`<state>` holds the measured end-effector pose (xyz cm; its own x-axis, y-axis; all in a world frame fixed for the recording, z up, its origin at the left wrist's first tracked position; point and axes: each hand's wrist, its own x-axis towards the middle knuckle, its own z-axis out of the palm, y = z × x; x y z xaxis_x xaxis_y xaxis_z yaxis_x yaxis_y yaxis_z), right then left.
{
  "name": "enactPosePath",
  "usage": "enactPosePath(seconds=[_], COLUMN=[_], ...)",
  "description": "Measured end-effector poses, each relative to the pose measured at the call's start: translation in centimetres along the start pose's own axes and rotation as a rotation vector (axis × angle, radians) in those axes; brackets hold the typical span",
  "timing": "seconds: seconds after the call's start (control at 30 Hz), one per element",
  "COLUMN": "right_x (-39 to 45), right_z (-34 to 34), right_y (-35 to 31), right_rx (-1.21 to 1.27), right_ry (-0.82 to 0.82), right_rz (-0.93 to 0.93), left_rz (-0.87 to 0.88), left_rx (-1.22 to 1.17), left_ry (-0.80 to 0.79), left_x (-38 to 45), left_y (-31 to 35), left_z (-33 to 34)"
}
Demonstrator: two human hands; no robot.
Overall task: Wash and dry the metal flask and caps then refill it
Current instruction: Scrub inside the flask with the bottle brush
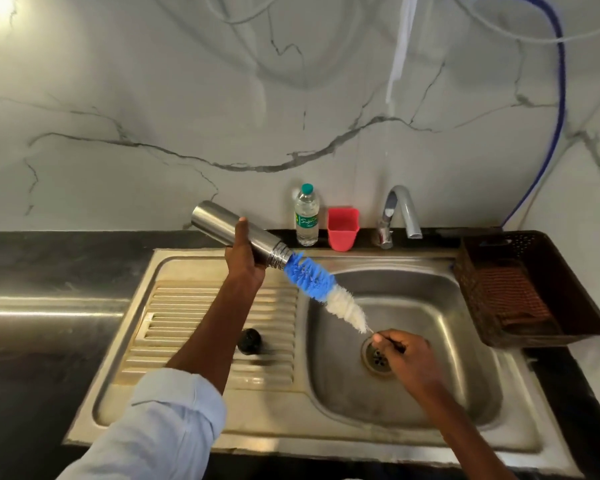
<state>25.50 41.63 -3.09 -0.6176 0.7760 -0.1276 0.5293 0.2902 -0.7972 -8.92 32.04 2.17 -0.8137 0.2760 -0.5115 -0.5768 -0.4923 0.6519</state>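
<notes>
Gripping tilted flask (238, 237) over sink (201, 327) — left hand (243, 258); right hand (407, 355) pinching brush (323, 292) handle, blue bristles at flask mouth; black cap (249, 341) on drainboard.

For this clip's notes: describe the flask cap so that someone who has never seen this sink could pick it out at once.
Start at the steel sink, whose ribbed drainboard lies left of the basin. The cap sits on those ribs near the drainboard's right edge, just right of the left forearm. It is small, round and black, the only loose item on the drainboard; the clear water bottle and red cup stand at the back wall.
</notes>
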Motion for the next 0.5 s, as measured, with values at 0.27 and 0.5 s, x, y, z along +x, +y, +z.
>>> enactPosePath(seconds=[0.27, 0.5], right_x=[0.8, 2.2], right_z=[-3.1, -3.4], right_y=[2.4, 1.9], right_rx=[-0.116, -0.207], right_ry=[0.009, -0.034], right_rz=[-0.145, -0.125], left_rz=[0.039, -0.031], left_rx=[0.163, 0.197], left_ry=[-0.007, -0.004], left_x=[-1.3, -3.3], left_y=[-3.3, -5.8], left_z=[0.7, 1.0])
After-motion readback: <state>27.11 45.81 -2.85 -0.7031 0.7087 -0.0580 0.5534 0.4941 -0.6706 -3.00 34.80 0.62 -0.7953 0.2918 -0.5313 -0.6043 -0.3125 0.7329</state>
